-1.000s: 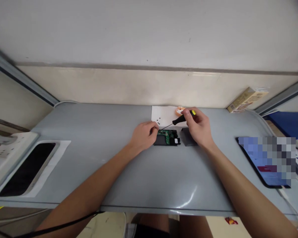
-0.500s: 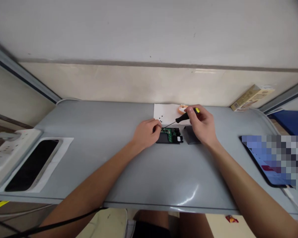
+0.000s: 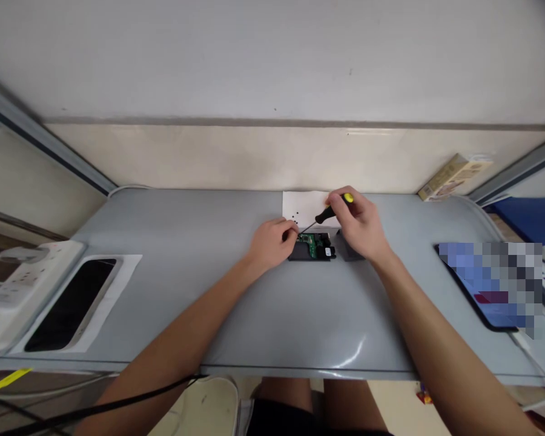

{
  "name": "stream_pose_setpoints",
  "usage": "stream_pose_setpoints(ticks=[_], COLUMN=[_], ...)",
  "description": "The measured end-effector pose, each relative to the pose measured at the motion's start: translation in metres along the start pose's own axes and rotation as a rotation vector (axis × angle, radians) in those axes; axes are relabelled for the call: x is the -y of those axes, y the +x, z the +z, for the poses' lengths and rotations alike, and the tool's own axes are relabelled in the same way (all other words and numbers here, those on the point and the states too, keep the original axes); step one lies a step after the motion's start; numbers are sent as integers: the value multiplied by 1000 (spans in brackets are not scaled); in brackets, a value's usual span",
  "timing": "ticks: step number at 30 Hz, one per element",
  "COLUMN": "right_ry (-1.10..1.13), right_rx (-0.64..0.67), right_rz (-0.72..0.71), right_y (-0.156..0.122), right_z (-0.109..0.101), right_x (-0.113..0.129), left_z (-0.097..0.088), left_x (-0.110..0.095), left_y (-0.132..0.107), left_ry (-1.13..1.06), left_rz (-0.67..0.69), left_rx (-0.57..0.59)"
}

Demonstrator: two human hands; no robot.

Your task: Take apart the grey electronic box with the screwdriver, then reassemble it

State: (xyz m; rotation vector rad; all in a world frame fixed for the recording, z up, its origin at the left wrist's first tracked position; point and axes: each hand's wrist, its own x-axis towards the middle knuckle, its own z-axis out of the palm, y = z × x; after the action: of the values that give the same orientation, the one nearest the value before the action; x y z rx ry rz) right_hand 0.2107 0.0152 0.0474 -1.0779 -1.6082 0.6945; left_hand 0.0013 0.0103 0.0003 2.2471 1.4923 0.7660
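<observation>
My right hand (image 3: 356,227) is shut on a screwdriver with a yellow-tipped black handle (image 3: 331,212), its thin shaft slanting down-left to the upper left corner of a green circuit board (image 3: 313,245). The board sits in a black casing (image 3: 297,255). My left hand (image 3: 270,245) is curled at the board's left end, touching it, though any grip is hard to make out. A dark grey cover (image 3: 349,253) lies just right of the board, partly under my right hand. Several tiny black screws (image 3: 294,218) lie on a white paper sheet (image 3: 302,204) behind the board.
A grey table (image 3: 300,315) runs along a cream wall, with a cardboard box (image 3: 454,177) at its back right. A pixelated tablet (image 3: 481,284) lies to the right, a phone on white paper (image 3: 70,306) to the left, beside a power strip (image 3: 18,278).
My right hand has moved left and toward the paper, bringing the screwdriver tip closer to the board. It now hides the small orange object seen earlier behind it.
</observation>
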Motion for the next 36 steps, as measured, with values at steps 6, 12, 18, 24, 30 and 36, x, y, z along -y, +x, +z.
stream_pose_setpoints(ticks=[6,12,18,24,30,36], right_ry=[146,553,730,824,770,730], right_rx=[89,24,-112,-167,-173,-156], right_rz=[8,67,68,108,77,73], right_y=[22,28,21,19,15,15], right_z=[30,59,65,61,64,64], right_x=[22,16,9,7,12,14], left_z=[2,2,1,2,0,-2], left_x=[2,4,4,5,3,0], left_y=[0,0,1,1,1,1], left_ry=[-20,-17,-11,-27,-17,39], left_rz=[7,37,46,38,21,-3], left_rx=[-32,-32,-20,-19,-6,2])
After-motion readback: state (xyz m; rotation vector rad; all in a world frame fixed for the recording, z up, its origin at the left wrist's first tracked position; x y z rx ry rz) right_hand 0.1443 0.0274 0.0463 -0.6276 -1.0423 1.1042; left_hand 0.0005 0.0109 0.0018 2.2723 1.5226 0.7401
